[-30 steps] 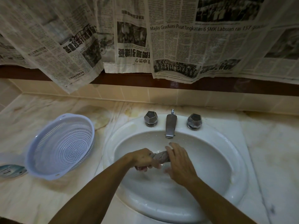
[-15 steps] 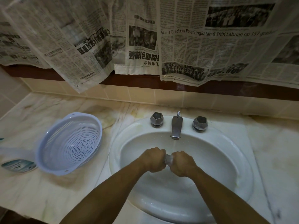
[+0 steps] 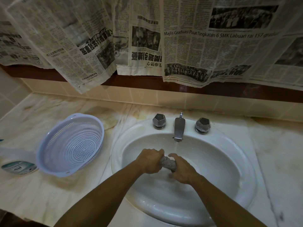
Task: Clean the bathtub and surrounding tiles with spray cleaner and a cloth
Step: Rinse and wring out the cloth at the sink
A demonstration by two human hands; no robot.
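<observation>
Wringing the cloth [image 3: 168, 163] over the sink [image 3: 237, 161] | left hand [image 3: 150, 161] and right hand [image 3: 182, 172] both clench it | next, probably: shut tap [image 3: 179, 128], carry cloth to the tub

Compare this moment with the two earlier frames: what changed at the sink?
The right hand went from open against the cloth to gripping it; both fists closed in, then parted slightly. The left hand kept its grip. Tap, colander unchanged.
</observation>
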